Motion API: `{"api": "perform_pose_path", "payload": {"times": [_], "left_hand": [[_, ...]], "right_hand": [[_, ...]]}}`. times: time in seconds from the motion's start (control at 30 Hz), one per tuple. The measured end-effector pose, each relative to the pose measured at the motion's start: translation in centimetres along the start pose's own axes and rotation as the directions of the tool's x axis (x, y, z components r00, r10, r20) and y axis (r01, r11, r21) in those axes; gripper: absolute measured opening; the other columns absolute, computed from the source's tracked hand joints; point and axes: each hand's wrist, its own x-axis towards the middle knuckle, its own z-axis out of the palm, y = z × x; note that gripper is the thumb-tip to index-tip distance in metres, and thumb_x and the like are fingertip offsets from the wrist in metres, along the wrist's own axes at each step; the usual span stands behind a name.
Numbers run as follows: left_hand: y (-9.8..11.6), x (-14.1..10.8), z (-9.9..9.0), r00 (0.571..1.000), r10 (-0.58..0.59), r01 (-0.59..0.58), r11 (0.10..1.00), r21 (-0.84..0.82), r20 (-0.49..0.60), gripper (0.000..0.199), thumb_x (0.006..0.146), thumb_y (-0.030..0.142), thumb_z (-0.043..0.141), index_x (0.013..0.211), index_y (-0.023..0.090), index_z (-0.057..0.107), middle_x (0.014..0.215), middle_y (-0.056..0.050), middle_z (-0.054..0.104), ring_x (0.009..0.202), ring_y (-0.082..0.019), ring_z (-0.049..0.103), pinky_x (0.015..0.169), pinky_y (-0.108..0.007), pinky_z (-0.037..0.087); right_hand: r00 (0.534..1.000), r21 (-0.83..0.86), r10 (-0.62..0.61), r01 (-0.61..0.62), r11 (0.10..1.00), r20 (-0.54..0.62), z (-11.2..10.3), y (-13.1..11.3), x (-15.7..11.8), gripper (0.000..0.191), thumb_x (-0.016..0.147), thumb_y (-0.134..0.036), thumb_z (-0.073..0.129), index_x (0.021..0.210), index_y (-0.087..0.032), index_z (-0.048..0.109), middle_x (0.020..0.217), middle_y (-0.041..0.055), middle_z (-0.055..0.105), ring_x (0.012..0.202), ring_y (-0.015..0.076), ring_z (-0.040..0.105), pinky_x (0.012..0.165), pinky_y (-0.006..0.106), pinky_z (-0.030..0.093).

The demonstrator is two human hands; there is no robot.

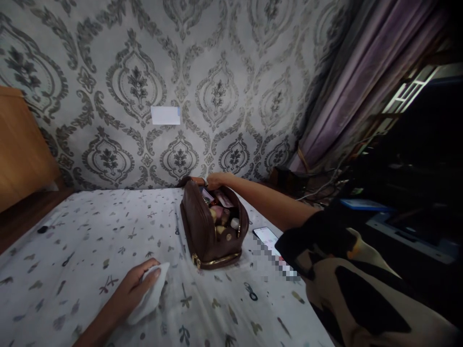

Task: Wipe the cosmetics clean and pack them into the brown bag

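A brown leather makeup bag (pixel 197 224) with gold zips stands unzipped on the patterned bedsheet. Inside it are several small containers, among them a pinkish bottle (pixel 220 214) and a white-capped item (pixel 235 223); the rest is too dim to name. My right hand (pixel 217 180) is closed at the far end of the bag, by its handle (pixel 186 181), with the fingertips partly hidden. At the near left, my left hand (pixel 142 279) pinches a folded white cloth (pixel 150 294) between thumb and fingers, just above the sheet and apart from the bag.
Right of the bag lies a phone (pixel 267 236) with its screen lit. A wooden cabinet (pixel 25 144) stands at the left, a patterned wall (pixel 217 96) behind the bed. Purple curtains (pixel 347 86), cables and dark equipment are at the right.
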Motion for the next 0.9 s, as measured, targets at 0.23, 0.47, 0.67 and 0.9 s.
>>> {"api": "perform_pose_path", "payload": {"times": [0.23,0.47,0.67,0.9], "left_hand": [[0.3,0.0,-0.1,0.989,-0.133,0.134,0.991,0.016,-0.068,0.048,0.071,0.066,0.066,0.091,0.023,0.073,0.081,-0.006,0.070,0.085,-0.029,0.067,0.071,-0.028,0.053],[1.2,-0.2,0.0,0.980,-0.066,0.073,0.997,0.032,-0.186,0.045,0.064,0.066,0.070,0.083,0.025,0.076,0.089,-0.008,0.076,0.097,-0.033,0.069,0.077,-0.030,0.056],[1.2,-0.2,0.1,0.989,-0.076,0.082,0.995,0.049,-0.125,0.047,0.064,0.069,0.068,0.081,0.025,0.074,0.084,-0.007,0.074,0.090,-0.031,0.069,0.077,-0.030,0.056],[-0.4,0.0,0.2,0.994,-0.010,0.015,0.999,0.046,-0.106,0.048,0.073,0.067,0.063,0.083,0.021,0.072,0.072,-0.004,0.067,0.074,-0.023,0.065,0.067,-0.027,0.053]], "right_hand": [[0.999,-0.026,-0.016,0.017,0.999,0.037,-0.3,1.0,-2.6,0.037,0.090,-0.031,0.060,0.115,-0.007,0.072,0.114,0.0180,0.072,0.106,0.0258,0.069,0.083,0.030,0.052],[1.000,-0.035,0.013,-0.014,0.999,-0.022,0.6,0.7,-4.7,0.052,0.085,-0.047,0.062,0.124,-0.014,0.070,0.130,0.0174,0.065,0.120,0.0309,0.061,0.091,0.034,0.050],[0.996,-0.019,0.054,-0.056,0.998,-0.066,1.3,-0.1,-4.3,0.055,0.085,-0.052,0.062,0.126,-0.016,0.069,0.138,0.0199,0.059,0.129,0.0365,0.053,0.102,0.046,0.046],[0.993,-0.001,0.045,-0.045,0.999,-0.110,2.2,0.6,-4.2,0.048,0.088,-0.047,0.059,0.120,-0.012,0.071,0.129,0.0195,0.063,0.117,0.0315,0.062,0.091,0.035,0.052]]}}
